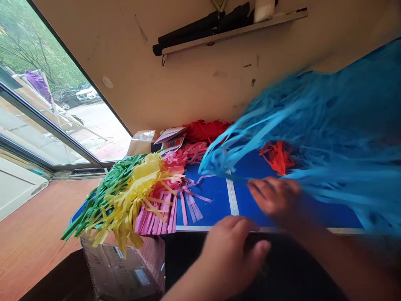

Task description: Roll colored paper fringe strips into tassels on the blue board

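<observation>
A large mass of blue paper streamers (328, 125), smeared by motion, hangs across the right side over a blue table (206, 209). My right hand (275, 200) is at the lower edge of these streamers, its fingers slightly apart and blurred; one strand runs to its fingertips, and I see no firm grip on it. Nearer to me, my left hand (228, 251) is over the table's front edge, thumb away from the bent fingers, with nothing visible in it. Pink fringe (156, 213), yellow fringe (134, 196) and green fringe (115, 175) lie to the left.
Red fringe (206, 130) and a red bundle (277, 156) lie farther back. Papers (173, 140) lean by the wall. A cardboard box (119, 267) stands below at the left. A wall shelf (238, 31) holds dark long items. A glass door (72, 100) is at the left.
</observation>
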{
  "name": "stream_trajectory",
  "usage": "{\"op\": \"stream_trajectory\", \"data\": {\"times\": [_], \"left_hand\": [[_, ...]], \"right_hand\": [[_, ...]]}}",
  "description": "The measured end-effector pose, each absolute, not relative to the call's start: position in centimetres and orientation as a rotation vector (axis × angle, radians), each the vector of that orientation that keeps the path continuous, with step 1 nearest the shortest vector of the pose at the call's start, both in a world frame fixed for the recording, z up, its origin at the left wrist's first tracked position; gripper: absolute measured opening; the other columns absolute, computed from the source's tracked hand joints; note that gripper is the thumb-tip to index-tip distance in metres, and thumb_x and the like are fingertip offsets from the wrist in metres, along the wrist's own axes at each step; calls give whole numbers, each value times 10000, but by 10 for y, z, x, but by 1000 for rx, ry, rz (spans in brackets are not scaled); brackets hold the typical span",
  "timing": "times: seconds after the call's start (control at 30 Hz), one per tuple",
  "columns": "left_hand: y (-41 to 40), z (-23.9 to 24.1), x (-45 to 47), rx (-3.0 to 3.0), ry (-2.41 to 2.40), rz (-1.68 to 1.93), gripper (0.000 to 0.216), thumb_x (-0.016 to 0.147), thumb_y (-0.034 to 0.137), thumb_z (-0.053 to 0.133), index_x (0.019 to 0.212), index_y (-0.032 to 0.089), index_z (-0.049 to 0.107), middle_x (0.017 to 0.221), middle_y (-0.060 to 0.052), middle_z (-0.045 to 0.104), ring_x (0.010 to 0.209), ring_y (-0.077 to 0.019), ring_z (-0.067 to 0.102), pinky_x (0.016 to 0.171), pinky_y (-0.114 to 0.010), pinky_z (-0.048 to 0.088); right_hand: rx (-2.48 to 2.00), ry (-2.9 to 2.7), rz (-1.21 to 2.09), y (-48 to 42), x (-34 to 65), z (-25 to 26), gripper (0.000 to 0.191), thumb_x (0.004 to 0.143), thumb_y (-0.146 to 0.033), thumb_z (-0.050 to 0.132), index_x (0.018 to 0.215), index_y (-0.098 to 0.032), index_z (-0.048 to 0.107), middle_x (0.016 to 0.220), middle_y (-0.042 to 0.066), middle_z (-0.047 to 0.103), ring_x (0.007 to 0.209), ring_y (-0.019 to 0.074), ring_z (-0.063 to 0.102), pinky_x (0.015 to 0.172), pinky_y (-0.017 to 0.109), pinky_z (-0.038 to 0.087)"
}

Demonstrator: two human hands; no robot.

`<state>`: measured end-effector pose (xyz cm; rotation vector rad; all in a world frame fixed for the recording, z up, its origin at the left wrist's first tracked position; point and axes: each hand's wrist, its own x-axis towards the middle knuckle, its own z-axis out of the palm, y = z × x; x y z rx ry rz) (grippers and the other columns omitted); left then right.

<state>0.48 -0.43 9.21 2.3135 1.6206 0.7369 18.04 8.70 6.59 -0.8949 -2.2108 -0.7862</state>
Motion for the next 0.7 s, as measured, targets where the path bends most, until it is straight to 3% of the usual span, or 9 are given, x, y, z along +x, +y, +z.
{"op": "stream_trajectory", "data": {"times": [0.07, 0.13, 0.2, 0.3, 0.43, 0.5, 0.6, 0.7], "left_hand": [[-4, 61, 23, 2081, 1636, 791, 201, 869, 292, 470, 978, 191, 605, 930, -48, 663, 834, -157, 621, 722, -265, 525], [6, 44, 28, 1934, 1643, 842, 292, 871, 230, 419, 1122, 169, 556, 1097, -80, 626, 1008, -177, 582, 860, -302, 495], [22, 42, 20, 1977, 1681, 813, 389, 850, 187, 409, 1230, 147, 482, 1259, -104, 529, 1177, -207, 471, 984, -361, 410], [38, 50, -8, 2085, 1974, 706, 453, 782, 134, 454, 1234, 123, 479, 1339, -138, 437, 1273, -290, 336, 1032, -473, 315], [25, 46, -34, 1909, 2639, 783, 318, 781, 137, 464, 1077, 139, 580, 1135, -140, 552, 1124, -325, 442, 947, -542, 320], [11, 38, -29, 1893, 2791, 975, 206, 817, 198, 467, 967, 153, 600, 1021, -129, 565, 1025, -309, 478, 868, -510, 363], [8, 33, -5, 2279, 2397, 1090, 129, 853, 242, 470, 873, 192, 587, 905, -68, 577, 880, -230, 516, 781, -402, 400], [36, 37, 15, 2730, 1631, 570, 120, 866, 277, 486, 931, 223, 570, 925, -17, 579, 832, -182, 523, 697, -313, 433]], "right_hand": [[-859, -2123, -804, 88, 167, 51, 205, 818, -100, 535, 922, -227, 658, 855, 20, 670, 835, 162, 518, 759, 332, 308], [-878, -2081, -695, 88, 163, 36, 167, 831, -136, 531, 872, -225, 667, 813, 12, 672, 811, 164, 513, 757, 334, 294], [-862, -2115, -572, 88, 166, 26, 164, 843, -159, 514, 857, -221, 666, 821, 15, 671, 816, 167, 514, 770, 335, 296], [-799, -2211, -486, 87, 175, 20, 233, 848, -108, 454, 824, -208, 663, 829, 24, 665, 807, 168, 511, 777, 335, 306], [-840, -2316, -374, 84, 183, 20, 320, 799, -8, 401, 737, -202, 648, 792, 21, 639, 754, 152, 495, 741, 312, 318], [-843, -2358, -293, 82, 187, 21, 319, 789, -2, 398, 705, -202, 632, 767, 16, 618, 722, 143, 482, 711, 296, 319], [-841, -2397, -216, 82, 192, 22, 282, 816, -57, 415, 678, -206, 610, 755, 15, 600, 702, 138, 469, 689, 289, 309], [-829, -2445, -182, 85, 198, 26, 258, 830, -99, 428, 656, -204, 588, 714, 10, 589, 678, 134, 459, 677, 290, 294]]}}
